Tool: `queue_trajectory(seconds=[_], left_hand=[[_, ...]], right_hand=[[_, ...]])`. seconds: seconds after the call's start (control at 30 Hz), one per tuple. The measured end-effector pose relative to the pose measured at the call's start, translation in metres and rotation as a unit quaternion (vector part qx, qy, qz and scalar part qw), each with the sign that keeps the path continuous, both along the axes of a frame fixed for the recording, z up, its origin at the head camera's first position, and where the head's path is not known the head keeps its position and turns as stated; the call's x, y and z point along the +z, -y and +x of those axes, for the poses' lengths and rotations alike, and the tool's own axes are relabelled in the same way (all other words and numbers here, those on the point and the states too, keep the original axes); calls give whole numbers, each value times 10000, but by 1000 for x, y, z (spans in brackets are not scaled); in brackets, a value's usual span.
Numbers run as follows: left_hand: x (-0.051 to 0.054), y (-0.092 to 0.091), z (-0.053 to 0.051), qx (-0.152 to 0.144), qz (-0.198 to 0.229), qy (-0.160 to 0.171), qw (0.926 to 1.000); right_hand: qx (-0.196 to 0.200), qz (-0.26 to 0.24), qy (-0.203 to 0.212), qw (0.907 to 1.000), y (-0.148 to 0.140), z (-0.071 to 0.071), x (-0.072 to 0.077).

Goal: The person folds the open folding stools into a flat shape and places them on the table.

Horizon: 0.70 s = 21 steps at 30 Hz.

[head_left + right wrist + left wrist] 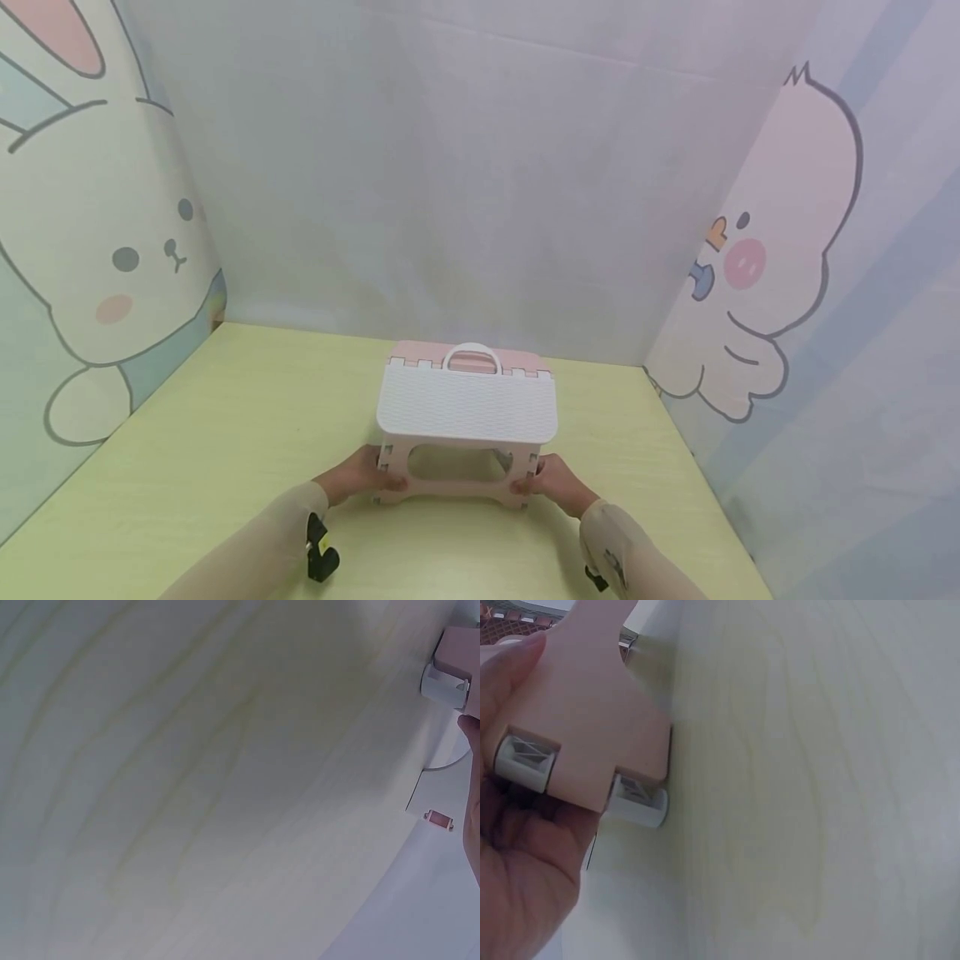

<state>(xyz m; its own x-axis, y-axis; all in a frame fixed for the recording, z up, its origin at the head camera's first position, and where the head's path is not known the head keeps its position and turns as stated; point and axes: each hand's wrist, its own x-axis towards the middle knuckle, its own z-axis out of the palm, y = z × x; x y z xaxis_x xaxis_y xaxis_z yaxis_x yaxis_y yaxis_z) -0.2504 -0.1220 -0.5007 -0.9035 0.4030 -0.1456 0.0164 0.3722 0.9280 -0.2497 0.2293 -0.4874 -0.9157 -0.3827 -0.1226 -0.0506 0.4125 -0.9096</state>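
A folding step stool (467, 406) with a white textured top, a white handle loop at its back and pink legs stands upright on the table. The left hand (365, 475) grips the left leg near its lower end; in the left wrist view, the thumb of the left hand (525, 847) lies on the pink leg panel (592, 712) beside white hinge pieces. On the other side the right hand (553, 485) grips the right leg. Only a strip of the right hand (472, 787) shows at the right wrist view's edge, touching the pink leg.
The pale yellow-green table (262, 400) surrounds the stool. Behind it hangs a light grey cloth wall (450, 183). Side walls carry a cartoon rabbit (97, 233) at left and a white cartoon bird (795, 217) at right.
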Motion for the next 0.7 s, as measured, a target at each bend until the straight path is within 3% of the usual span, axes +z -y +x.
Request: queue_trajectory(seconds=[0.7], left_hand=[[-3,1,-3,-62,92,99,9999]], right_hand=[[55,-40,72,10000,-1,-1,-1]])
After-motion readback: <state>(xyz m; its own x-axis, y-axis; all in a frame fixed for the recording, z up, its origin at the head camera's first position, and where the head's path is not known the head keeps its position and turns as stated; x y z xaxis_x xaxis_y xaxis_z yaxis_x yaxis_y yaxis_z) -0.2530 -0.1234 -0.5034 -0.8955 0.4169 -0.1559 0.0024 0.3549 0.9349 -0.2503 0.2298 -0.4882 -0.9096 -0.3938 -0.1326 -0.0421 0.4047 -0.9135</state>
